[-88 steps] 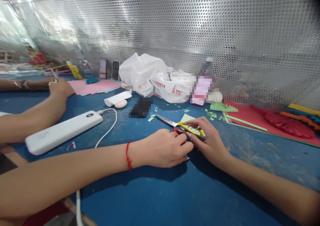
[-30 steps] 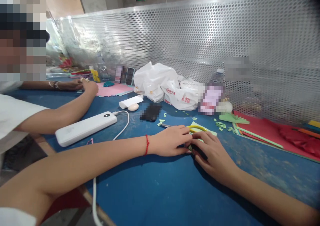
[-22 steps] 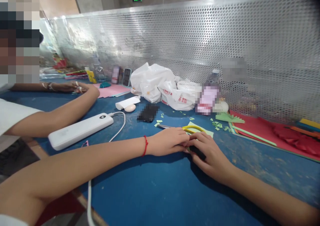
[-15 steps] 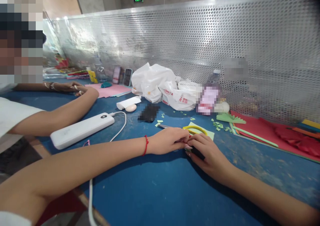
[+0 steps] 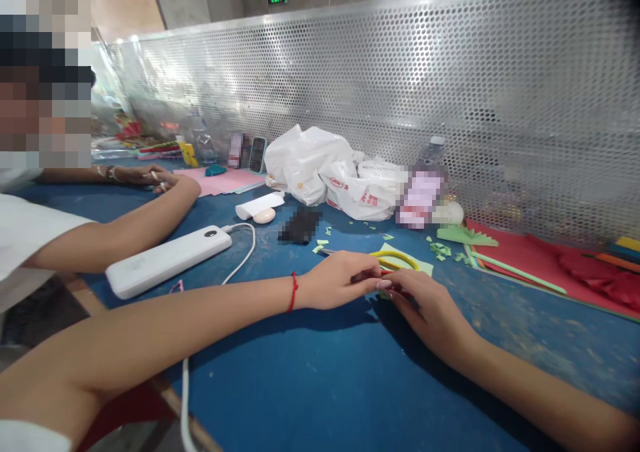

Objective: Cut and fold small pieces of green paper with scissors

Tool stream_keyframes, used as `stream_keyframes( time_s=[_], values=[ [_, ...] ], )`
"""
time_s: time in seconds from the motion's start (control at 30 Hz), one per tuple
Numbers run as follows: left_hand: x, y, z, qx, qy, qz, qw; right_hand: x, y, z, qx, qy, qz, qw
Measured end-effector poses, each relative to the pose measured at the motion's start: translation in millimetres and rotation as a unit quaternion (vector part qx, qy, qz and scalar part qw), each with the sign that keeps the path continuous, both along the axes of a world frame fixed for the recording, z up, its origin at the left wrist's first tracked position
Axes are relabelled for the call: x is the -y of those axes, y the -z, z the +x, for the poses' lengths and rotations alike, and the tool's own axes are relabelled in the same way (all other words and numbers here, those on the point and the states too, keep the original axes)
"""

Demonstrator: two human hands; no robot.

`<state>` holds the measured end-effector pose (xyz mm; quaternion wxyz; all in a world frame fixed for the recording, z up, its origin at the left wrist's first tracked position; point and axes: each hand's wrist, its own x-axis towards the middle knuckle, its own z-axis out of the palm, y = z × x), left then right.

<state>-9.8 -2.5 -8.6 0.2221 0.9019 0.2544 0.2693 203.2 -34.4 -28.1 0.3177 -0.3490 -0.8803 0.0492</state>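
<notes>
My left hand [image 5: 343, 280], with a red cord at the wrist, reaches in with thumb and fingers pinched together. Its fingertips meet those of my right hand [image 5: 425, 302], whose fingers are bent and closed too. A small greenish bit shows at the meeting point, mostly hidden, so I cannot make out what is held. Just behind the hands lie scissors with a yellow handle [image 5: 400, 259], partly covered by my left hand. Under the handle is a pale green sheet of paper [image 5: 424, 267]. Small green paper scraps [image 5: 441, 249] are scattered behind and to the right.
White plastic bags [image 5: 310, 165] and a propped phone [image 5: 423, 197] stand along the perforated metal screen [image 5: 350, 79]. Red paper [image 5: 540, 259] lies at right. A white power bank [image 5: 170, 260] with a cable sits left, near another person's arm [image 5: 130, 229].
My right hand's fingers have drawn slightly back and the dark patch beneath them looks different. My left thumb now shows stretched towards the right fingertips. The view has shifted a little.
</notes>
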Motion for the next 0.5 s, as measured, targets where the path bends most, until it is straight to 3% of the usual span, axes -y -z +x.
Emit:
stream_keyframes(
  time_s=[0.1, 0.23, 0.37, 0.5],
  values=[
    [1.1, -1.4, 1.3, -0.011, 0.001, -0.001, 1.0, 0.4, 0.6, 0.8, -0.034, 0.012, 0.009, 0.999],
    [1.4, -3.3, 2.4, -0.054, 0.002, 0.052, 0.997, 4.0, -1.9, -0.5, -0.09, 0.022, 0.019, 0.995],
    [4.7, -2.6, 3.9, -0.077, 0.006, 0.073, 0.994, 8.3, -6.1, -2.4, -0.145, 0.002, 0.018, 0.989],
    [6.6, 1.1, 6.1, -0.081, -0.013, 0.107, 0.991, 8.4, -5.9, -2.9, -0.136, -0.035, 0.004, 0.99]
  ],
)
